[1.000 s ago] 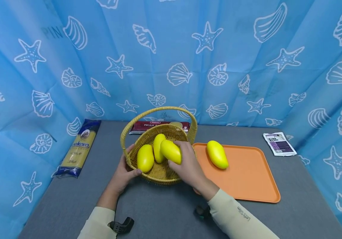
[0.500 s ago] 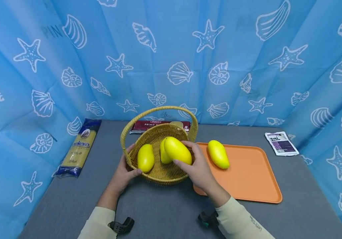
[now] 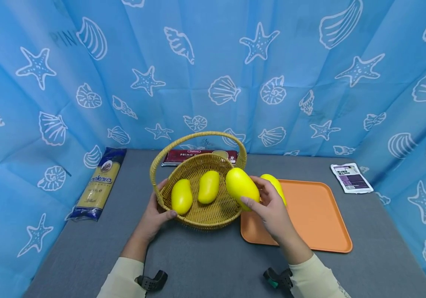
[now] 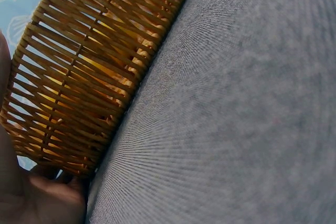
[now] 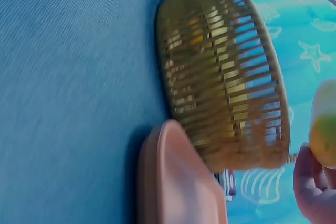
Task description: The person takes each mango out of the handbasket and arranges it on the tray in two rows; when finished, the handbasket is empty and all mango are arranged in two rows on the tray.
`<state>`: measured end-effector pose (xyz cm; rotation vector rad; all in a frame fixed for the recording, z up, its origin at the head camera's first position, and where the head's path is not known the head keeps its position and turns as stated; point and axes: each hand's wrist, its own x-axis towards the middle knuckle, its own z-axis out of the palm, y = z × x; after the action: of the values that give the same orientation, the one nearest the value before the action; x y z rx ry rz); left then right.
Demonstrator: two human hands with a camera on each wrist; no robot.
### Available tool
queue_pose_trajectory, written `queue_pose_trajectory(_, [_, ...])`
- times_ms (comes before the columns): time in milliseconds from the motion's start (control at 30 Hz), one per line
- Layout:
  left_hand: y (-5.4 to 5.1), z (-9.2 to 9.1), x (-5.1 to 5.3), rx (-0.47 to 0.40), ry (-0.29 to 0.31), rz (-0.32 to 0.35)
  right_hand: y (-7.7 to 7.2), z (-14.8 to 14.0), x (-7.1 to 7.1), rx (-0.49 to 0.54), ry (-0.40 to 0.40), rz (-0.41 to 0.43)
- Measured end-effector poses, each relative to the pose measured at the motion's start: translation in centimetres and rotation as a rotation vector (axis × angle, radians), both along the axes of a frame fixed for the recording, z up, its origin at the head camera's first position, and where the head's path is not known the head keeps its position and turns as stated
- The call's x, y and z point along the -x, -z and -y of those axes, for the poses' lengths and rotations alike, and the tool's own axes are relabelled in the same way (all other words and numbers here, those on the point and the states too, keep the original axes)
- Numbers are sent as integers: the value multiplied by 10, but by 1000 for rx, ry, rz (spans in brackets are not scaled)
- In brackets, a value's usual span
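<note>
A wicker basket (image 3: 213, 217) with a tall hoop handle stands mid-table, two yellow mangoes (image 3: 181, 197) (image 3: 209, 187) lying inside it. My left hand (image 3: 156, 214) grips the basket's left rim, thumb over the edge; the left wrist view shows its fingers against the woven side (image 4: 79, 77). Over the gap between basket and tray, my right hand (image 3: 272, 207) holds another yellow mango (image 3: 241, 187) between thumb and fingers, raised off the surface. Behind that hand, one more mango (image 3: 274, 185) lies on the orange tray (image 3: 313, 215), partly hidden.
A pasta packet (image 3: 99, 184) lies at the left of the grey table. Behind the basket is a dark red package (image 3: 172, 158), partly covered. A small white and purple sachet (image 3: 351, 178) lies at the back right. A blue curtain (image 3: 213, 62) hangs behind the table.
My right hand has carried its mango rightward, out of the basket to beside the tray's left end. The middle mango in the basket has shifted slightly right. My left hand stays on the rim.
</note>
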<state>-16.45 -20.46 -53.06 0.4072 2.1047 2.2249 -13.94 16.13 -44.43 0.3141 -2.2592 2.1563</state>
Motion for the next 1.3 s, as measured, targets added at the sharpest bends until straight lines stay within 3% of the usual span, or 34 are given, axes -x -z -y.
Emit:
queue_pose_trajectory(767, [-1, -1, -2, 3, 1, 3, 9, -80, -8, -84, 248, 74])
queue_pose_trajectory(1033, [-1, -1, -1, 12, -5, 5, 17, -104, -2, -66, 349, 111])
queue_pose_trajectory(1300, [-3, -1, -2, 32, -17, 19, 31, -122, 6, -52, 430, 201])
